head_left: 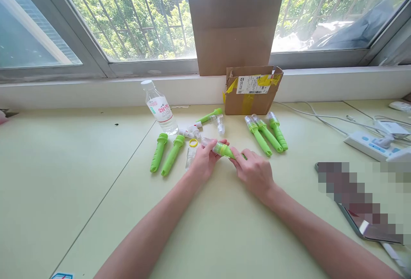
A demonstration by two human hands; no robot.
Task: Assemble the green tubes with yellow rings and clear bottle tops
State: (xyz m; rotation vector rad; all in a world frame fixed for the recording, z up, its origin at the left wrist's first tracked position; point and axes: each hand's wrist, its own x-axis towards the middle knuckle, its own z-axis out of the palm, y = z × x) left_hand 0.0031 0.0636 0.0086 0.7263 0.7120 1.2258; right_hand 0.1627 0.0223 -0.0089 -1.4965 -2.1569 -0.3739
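Near the middle of the table, both my hands are on one green plastic handle with a clear ribbed cap (222, 149). My left hand (205, 159) is closed around the clear cap end, and my right hand (253, 168) grips the green handle end, its tip partly hidden. Beside my left hand lie a yellow ring (193, 143) and a loose clear cap (190, 158). Left of these are two uncapped green handles (172, 155). Beyond my hands lie another green handle (210, 116), a clear cap (220, 124) and small white-and-clear pieces (193, 132).
Three capped green handles (263, 135) lie to the right, before an open cardboard box (248, 95). A water bottle (161, 110) stands at back left. A power strip (369, 145), cables and a phone (356, 206) occupy the right side. Windows line the back.
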